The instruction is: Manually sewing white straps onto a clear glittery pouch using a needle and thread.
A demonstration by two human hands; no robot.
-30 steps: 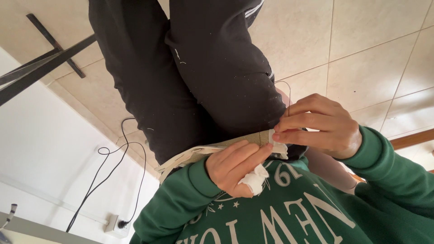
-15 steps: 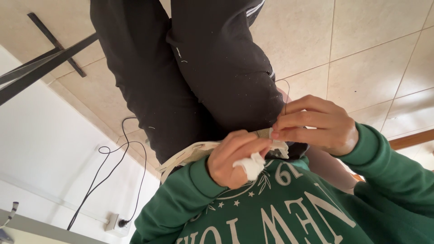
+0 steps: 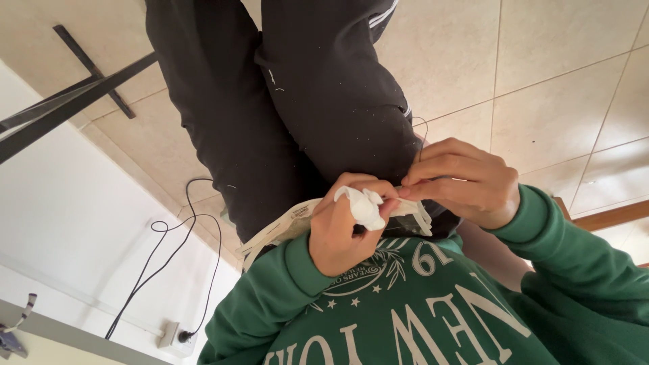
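Two hands meet at the hem of a green sweatshirt [image 3: 405,318], where small, close fingerwork is under way on a soft white wad [image 3: 365,206]. The left hand [image 3: 341,236], just above the hem, is curled shut round the wad, a crumpled, tissue-like lump that bulges out between thumb and fingers. The right hand [image 3: 463,179], above the hem and to the right, touches the wad with thumb and forefinger pressed together. Whether they nip the wad itself or something finer cannot be told. A thin thread [image 3: 420,132] loops up from that hand. A cream strip [image 3: 284,226], flat and flexible like tape or webbing, runs out leftward from under the left hand along the hem. The step looks like a fingertip pinch or pull at the wad, and any further handling would seem to call for a light, precise grip, since the stuff is limp and easily torn. Beyond the hem lie black trousers [image 3: 304,101] flecked with lint, glossy beige floor tiles [image 3: 554,88] and, to the left, a dark cable [image 3: 169,263] trailing to a wall socket [image 3: 169,333].
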